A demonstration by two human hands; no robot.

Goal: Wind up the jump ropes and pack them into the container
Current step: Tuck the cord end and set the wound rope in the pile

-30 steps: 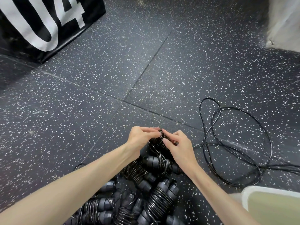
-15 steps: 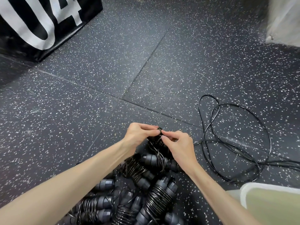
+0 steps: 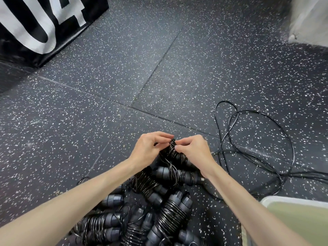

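Between my hands I hold a wound black jump rope [image 3: 173,153] above the floor. My left hand [image 3: 149,148] pinches the cord at the top of the bundle, and my right hand [image 3: 194,150] pinches it from the other side. Below my wrists lies a pile of wound jump ropes [image 3: 150,206] with grey handles. A loose black rope [image 3: 252,150] sprawls in loops on the floor to the right. The pale green container [image 3: 291,201] with a white rim shows at the bottom right corner.
The floor is dark speckled rubber tiles [image 3: 106,86]. A black box with white lettering [image 3: 40,23] stands at the far left. A pale wall base [image 3: 308,20] sits at the far right.
Both hands have stayed together on the top of the wound rope, with small finger shifts. The view has shifted slightly.
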